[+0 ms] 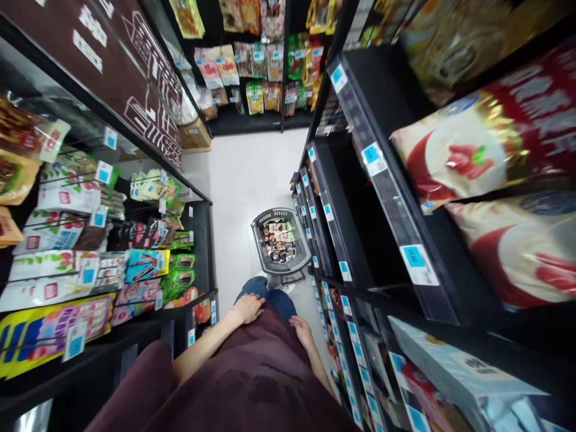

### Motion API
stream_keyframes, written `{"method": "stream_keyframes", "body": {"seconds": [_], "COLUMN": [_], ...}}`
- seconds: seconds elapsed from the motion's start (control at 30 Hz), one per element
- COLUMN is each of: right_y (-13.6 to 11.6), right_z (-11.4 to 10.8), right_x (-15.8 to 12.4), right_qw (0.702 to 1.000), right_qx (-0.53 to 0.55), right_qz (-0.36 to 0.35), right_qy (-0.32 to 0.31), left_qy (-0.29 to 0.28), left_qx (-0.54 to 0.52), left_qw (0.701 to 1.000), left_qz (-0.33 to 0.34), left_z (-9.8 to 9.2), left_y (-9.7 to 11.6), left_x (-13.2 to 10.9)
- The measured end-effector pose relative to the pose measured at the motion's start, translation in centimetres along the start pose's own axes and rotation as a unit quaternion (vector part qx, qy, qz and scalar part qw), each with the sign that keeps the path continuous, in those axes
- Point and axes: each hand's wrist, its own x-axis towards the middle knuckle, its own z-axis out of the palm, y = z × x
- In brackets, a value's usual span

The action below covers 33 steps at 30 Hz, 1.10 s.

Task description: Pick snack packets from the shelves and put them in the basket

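My left hand [249,308] lies over my thigh at the top edge of a maroon garment [265,345], its fingers stretched out with nothing in them. On the other side my right hand [301,330] hangs beside my leg, fingers apart and loosely bent, also holding nothing. Past my knees a grey shopping basket [288,266] stands on the floor. Several small snack packets [279,240] lie inside it, too small to read. The basket handle [293,277] is folded toward my feet. Neither hand touches the basket.
Black shelves flank a narrow aisle with a pale floor [243,168]. Bagged snacks [144,266] hang on the left. Large red and white bags [468,156] sit on the right shelf. A cardboard box [195,135] stands beyond, near a rear rack of packets [263,99].
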Motion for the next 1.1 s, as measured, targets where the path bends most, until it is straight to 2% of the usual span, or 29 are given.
{"method": "stream_keyframes", "body": {"seconds": [0.17,0.27,0.43,0.57,0.67,0.8,0.93,1.1], "right_y": [2.6,3.1,3.0,2.4,1.8,1.6,2.3,3.0], "right_z": [-1.3,-2.3,-3.2,-3.4,-2.9,-1.4,0.0,1.1], "right_x": [1.7,1.9,1.9,2.3,2.7,2.9,3.0,3.8], "right_qw": [0.999,0.999,0.992,0.979,0.969,0.956,0.943,0.919], "right_qx": [-0.008,-0.032,-0.111,-0.184,-0.224,-0.257,-0.275,-0.291], "right_qz": [-0.002,0.001,0.013,0.025,0.045,0.091,0.146,0.227], "right_qy": [-0.031,-0.030,-0.060,-0.087,-0.097,-0.106,-0.115,-0.141], "left_qy": [-0.009,-0.033,-0.063,-0.071,-0.109,-0.119,-0.104,-0.126], "left_qx": [-0.035,-0.053,-0.116,-0.185,-0.208,-0.231,-0.264,-0.272], "left_qw": [0.999,0.997,0.990,0.976,0.966,0.963,0.957,0.946], "left_qz": [-0.039,-0.036,-0.043,-0.087,-0.106,-0.074,-0.054,-0.124], "left_z": [2.4,3.2,4.1,5.1,5.7,6.5,8.1,11.6], "left_y": [0.3,0.6,0.8,0.2,0.0,-0.3,-2.4,-8.0], "left_x": [-0.1,1.3,7.1,12.2,14.8,17.0,19.0,20.9]}}
